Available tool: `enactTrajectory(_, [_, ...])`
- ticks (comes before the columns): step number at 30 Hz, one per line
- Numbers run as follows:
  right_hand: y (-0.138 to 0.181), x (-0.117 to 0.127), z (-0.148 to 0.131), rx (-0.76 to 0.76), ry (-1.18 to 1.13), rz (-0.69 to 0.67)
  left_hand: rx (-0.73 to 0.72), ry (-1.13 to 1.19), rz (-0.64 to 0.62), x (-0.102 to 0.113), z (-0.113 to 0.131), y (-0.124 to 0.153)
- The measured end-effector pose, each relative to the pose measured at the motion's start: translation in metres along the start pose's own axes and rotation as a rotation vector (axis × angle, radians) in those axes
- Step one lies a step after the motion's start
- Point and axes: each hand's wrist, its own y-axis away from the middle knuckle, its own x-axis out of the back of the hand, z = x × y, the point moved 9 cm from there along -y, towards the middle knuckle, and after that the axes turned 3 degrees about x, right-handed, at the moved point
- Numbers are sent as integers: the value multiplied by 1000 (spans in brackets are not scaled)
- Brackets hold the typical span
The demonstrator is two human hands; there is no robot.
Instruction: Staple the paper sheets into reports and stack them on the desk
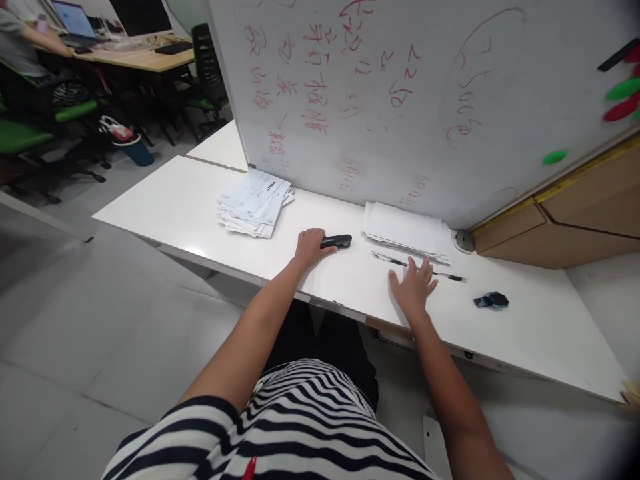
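My left hand [310, 248] is closed round one end of a black stapler [337, 241] lying on the white desk. To its right, my right hand [414, 290] has its fingers spread over the desk, close to a thin black-and-clear pen [390, 259]. Another dark pen [449, 276] shows past the fingertips; whether the two are one item I cannot tell. Just behind the right hand lies a stack of white paper [405, 227]. A fanned pile of printed sheets [255, 203] sits left of my left hand.
A whiteboard [320, 87] with red writing stands along the desk's back edge. A dark watch-like object [493, 300] lies at right, near cardboard boxes [590, 207]. At far left, a person [25, 40] sits by another desk [145, 61]. A blue bin [137, 151] stands on the floor.
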Motion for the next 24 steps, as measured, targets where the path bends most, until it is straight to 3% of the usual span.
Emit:
enactTrajectory(4, [16,-19,6,-65,0,-93,-64,22,-69,-4,5,7])
enactTrajectory(8, [10,-25,9,-93,16,-126,-198,31,-307,-7,12,16])
enactTrajectory(11, [9,-25,10,-93,-11,-127,-202,56,-334,18,-3,13])
enactTrajectory(14, [11,-24,11,-108,-33,-117,-31,62,-131,67,-53,-6])
enactTrajectory(18, [11,-22,9,-101,-44,-96,296,-132,141,129,-147,-21])
enactTrajectory(20, [11,-21,7,-91,-47,-83,403,-224,139,139,-186,-22])
enactTrajectory(24, [12,-19,7,-105,-57,-67,528,-214,11,130,-232,-19])
